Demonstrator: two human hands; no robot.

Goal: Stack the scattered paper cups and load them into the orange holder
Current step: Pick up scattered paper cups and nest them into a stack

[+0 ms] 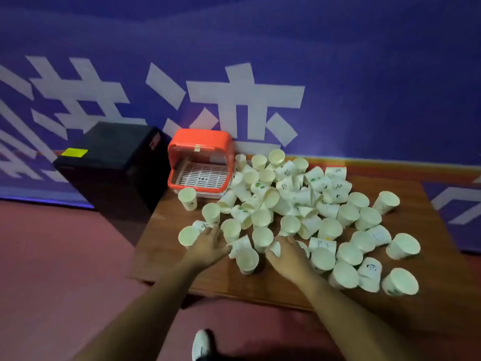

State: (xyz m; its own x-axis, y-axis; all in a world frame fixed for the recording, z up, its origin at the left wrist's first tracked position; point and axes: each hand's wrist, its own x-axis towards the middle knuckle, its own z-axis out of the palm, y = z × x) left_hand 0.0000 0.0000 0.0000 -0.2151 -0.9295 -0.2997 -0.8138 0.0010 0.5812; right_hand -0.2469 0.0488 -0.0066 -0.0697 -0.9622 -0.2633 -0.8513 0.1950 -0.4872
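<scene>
Several white paper cups (pixel 286 194) lie scattered in a heap across the wooden table (pixel 166 256), some upright, some on their sides. The orange holder (pixel 200 142) stands at the table's far left corner with its lid raised, and its white grid tray (pixel 205 175) holds no cups. My left hand (pixel 208 246) rests with spread fingers among the nearest cups, touching a tipped cup (pixel 201 226) beside an upright one (pixel 188 237). My right hand (pixel 286 254) sits just to the right, thumb and fingers curled round a small cup (pixel 275 248).
A black box (pixel 112 162) with a yellow label stands left of the holder, beside the table. A blue banner wall runs behind. The floor is red, and a white shoe (pixel 201 345) shows below the table's near edge.
</scene>
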